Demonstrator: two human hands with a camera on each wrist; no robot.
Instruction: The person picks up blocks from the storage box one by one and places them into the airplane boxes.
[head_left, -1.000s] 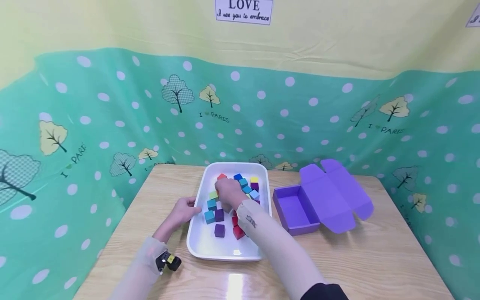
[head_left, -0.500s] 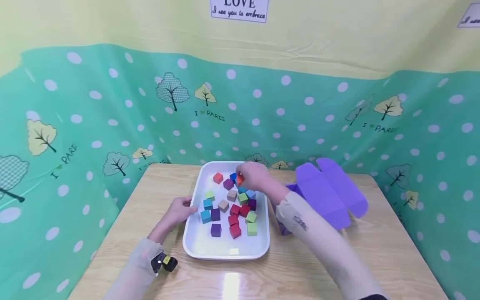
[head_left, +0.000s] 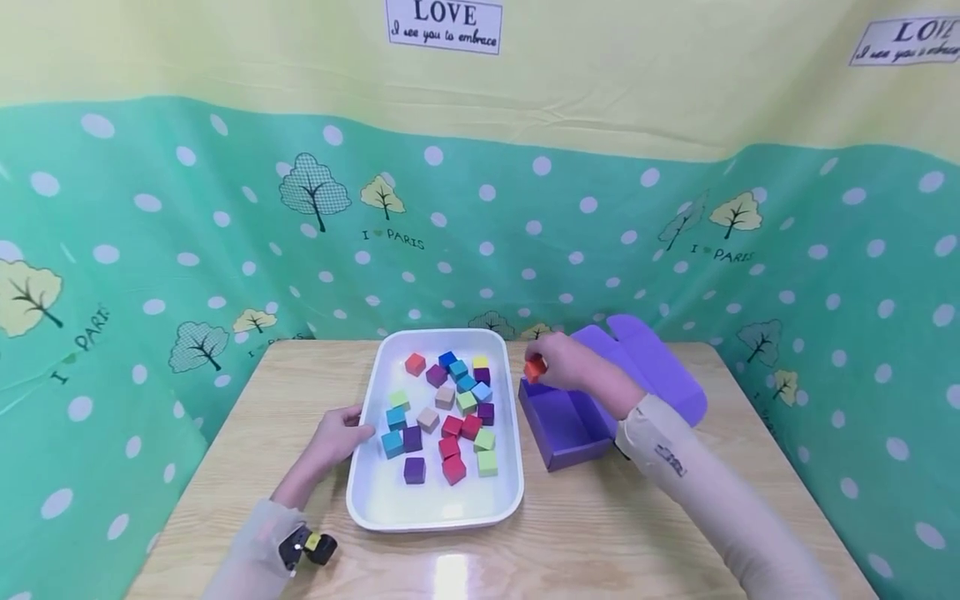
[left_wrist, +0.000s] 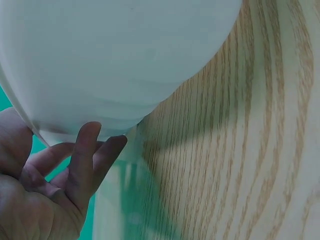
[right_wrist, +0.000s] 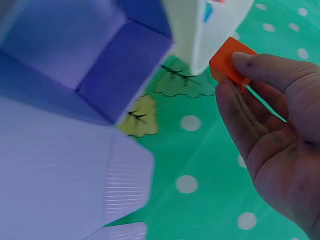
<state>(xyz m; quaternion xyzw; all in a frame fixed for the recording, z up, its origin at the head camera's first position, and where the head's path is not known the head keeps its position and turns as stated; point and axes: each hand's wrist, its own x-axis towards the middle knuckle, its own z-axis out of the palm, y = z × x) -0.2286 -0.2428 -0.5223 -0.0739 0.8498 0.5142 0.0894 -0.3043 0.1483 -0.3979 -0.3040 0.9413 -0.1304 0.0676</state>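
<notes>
My right hand (head_left: 562, 362) pinches an orange cube (head_left: 535, 369) between thumb and fingertips. It is above the back left corner of the purple box (head_left: 573, 457), whose lid stands folded open to the right. The right wrist view shows the orange cube (right_wrist: 227, 62) at the fingertips, with the box interior (right_wrist: 125, 65) to the left. My left hand (head_left: 335, 435) holds the left rim of the white tray (head_left: 435, 518), thumb over the edge. In the left wrist view its fingers (left_wrist: 86, 160) lie against the tray's outer wall (left_wrist: 125, 65).
Several cubes lie scattered in the tray, among them a red cube (head_left: 453, 469), a yellow cube (head_left: 481, 362) and a purple cube (head_left: 414, 471). The open lid (head_left: 660, 358) spreads over the wooden table (head_left: 637, 533). A patterned cloth (head_left: 480, 225) hangs behind.
My right hand has lifted the orange cube out of the tray and carried it right to the purple box. My left hand stays on the tray's rim. The head view has shifted slightly.
</notes>
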